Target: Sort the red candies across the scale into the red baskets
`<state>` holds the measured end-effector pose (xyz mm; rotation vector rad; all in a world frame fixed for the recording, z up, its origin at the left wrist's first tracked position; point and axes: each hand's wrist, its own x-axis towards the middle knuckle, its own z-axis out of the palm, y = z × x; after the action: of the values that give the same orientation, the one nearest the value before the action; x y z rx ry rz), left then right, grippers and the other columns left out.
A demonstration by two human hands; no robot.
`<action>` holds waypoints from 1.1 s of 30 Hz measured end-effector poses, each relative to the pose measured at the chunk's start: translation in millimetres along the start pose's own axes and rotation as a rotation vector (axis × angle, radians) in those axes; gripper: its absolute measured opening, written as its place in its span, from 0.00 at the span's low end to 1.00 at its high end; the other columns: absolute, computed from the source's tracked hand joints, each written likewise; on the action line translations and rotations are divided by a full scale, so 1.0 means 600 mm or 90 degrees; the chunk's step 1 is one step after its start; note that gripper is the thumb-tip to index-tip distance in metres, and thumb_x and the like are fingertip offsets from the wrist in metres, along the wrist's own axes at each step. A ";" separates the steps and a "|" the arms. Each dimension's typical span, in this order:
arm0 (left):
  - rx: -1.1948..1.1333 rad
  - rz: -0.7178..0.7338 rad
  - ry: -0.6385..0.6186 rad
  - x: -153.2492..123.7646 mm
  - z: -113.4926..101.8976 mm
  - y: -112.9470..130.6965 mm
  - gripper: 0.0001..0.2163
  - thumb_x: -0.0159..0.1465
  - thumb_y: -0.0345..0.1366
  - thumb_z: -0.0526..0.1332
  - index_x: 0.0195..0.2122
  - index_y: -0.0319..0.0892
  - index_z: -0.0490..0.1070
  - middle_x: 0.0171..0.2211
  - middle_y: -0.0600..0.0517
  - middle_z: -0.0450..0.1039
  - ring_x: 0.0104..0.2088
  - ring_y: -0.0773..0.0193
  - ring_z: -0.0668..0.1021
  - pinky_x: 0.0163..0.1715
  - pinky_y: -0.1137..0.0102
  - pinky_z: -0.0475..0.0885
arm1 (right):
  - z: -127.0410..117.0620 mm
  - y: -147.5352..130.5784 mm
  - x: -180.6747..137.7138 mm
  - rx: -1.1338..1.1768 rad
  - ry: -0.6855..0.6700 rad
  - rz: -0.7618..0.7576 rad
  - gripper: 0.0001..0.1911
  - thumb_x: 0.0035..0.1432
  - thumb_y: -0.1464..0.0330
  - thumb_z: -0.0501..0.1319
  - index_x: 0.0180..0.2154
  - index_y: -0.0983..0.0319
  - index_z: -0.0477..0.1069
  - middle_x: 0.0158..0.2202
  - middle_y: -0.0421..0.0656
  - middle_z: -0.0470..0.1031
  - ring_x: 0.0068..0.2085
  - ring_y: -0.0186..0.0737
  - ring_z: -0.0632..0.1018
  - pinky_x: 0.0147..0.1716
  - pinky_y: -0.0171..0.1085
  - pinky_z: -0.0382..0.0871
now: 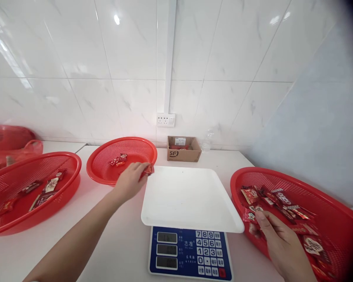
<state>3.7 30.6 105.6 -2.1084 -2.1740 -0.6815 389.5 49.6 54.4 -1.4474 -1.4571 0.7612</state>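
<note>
Fingers of my left hand (pixel 128 183): thumb and fingertips clamped on a small red packet (pixel 148 169), at the far left corner of the white tray (pixel 185 199); whether it touches the tray I cannot tell.
Fingers of my right hand (pixel 282 244): thumb pressed against the others, pinching a second red packet (pixel 248 216) at the near left rim of the right basket (pixel 332 211).
Right basket: red, perforated, strewn with wrapped packets in red, white and brown, some behind my hand.
Scale: the tray sits over a blue keypad panel (pixel 190 254) with three displays, their digits too faint for me to read, and one red key low on the right.
Back basket (pixel 144 152): red and round, a few packets inside, just beyond my left hand.
Left basket (pixel 57 203): red, partly out of my view, several packets lying in it.
Along the wall: a brown SF box (pixel 182 156), a clear bottle (pixel 207 141) just beside it, a socket (pixel 166 120) above; red bags (pixel 10 141) at far left.
</note>
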 end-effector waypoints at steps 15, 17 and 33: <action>-0.133 -0.101 0.242 -0.101 0.068 -0.021 0.15 0.67 0.43 0.50 0.50 0.46 0.66 0.51 0.45 0.70 0.56 0.53 0.69 0.52 0.57 0.68 | 0.109 -0.098 -0.004 -0.093 -0.226 -0.112 0.21 0.60 0.51 0.51 0.25 0.58 0.65 0.20 0.37 0.67 0.25 0.37 0.71 0.26 0.34 0.64; -0.081 -0.040 0.215 -0.096 0.085 -0.032 0.15 0.67 0.42 0.50 0.49 0.45 0.68 0.52 0.44 0.70 0.57 0.51 0.67 0.52 0.54 0.67 | 0.134 -0.117 0.001 -0.096 -0.268 -0.138 0.19 0.60 0.52 0.50 0.27 0.58 0.65 0.23 0.37 0.69 0.27 0.37 0.71 0.28 0.35 0.64; 0.029 0.057 0.398 -0.069 0.117 -0.107 0.10 0.65 0.36 0.55 0.41 0.40 0.73 0.50 0.39 0.70 0.59 0.46 0.65 0.56 0.47 0.61 | 0.112 -0.085 0.007 -0.183 -0.264 -0.244 0.24 0.62 0.60 0.53 0.59 0.54 0.60 0.60 0.46 0.63 0.61 0.45 0.63 0.60 0.49 0.57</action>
<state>-35.3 16.0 10.5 -1.6496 -1.7204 -1.0876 308.1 59.3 75.0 -1.1968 -2.1598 0.6502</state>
